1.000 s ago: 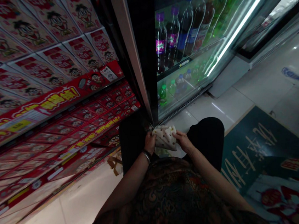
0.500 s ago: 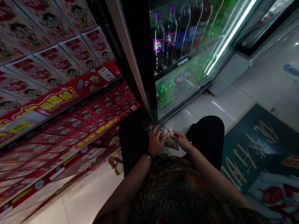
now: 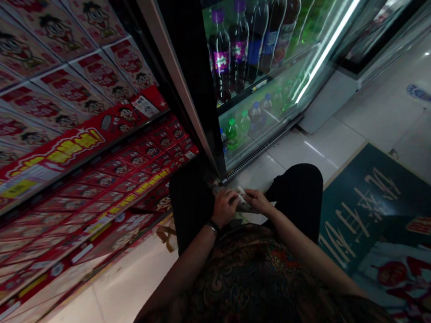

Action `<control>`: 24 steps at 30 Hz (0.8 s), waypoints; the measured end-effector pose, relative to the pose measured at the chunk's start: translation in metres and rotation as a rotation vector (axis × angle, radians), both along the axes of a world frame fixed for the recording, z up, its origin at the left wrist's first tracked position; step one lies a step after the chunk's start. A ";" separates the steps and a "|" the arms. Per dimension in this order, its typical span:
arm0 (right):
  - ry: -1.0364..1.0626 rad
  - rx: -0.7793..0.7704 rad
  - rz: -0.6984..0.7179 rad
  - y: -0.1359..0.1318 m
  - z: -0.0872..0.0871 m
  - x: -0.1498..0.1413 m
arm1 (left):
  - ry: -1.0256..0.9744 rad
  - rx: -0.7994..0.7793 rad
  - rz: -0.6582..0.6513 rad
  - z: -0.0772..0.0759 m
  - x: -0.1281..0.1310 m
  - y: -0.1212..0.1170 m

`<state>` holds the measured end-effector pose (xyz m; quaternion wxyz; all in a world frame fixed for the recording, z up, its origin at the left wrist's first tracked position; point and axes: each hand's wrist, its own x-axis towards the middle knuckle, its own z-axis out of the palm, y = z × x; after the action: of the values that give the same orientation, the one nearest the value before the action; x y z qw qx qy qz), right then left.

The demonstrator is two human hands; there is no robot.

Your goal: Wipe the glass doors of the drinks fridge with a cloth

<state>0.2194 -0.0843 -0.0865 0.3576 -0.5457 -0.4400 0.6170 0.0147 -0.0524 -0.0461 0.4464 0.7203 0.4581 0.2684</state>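
Note:
Low in front of my body, my left hand [image 3: 225,207] and my right hand [image 3: 256,201] close together on a small pale spotted cloth [image 3: 242,201]. The cloth is bunched between the fingers and mostly hidden by them. A bracelet sits on my left wrist. My knees in black trousers [image 3: 300,191] flank the hands. Both hands hover just short of the bottom edge of the lit drinks fridge [image 3: 262,84].
Stacked red cartons [image 3: 68,130] with cartoon faces fill the left side. The fridge holds purple, blue and green bottles [image 3: 236,56] behind glass. A dark green floor mat [image 3: 380,209] with white characters lies on the right, on pale shiny tiles [image 3: 397,114].
The cloth was spread out between my hands a second ago; now it is gathered small and my hands have come together over it. The view shifted slightly left.

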 end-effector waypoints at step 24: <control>-0.186 0.006 0.204 -0.004 0.020 -0.011 | 0.189 -0.146 0.131 -0.020 -0.004 -0.001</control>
<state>0.2085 -0.0883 -0.0667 0.2524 -0.5520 -0.5264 0.5954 0.0102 -0.0531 -0.0662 0.4342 0.6765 0.5624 0.1938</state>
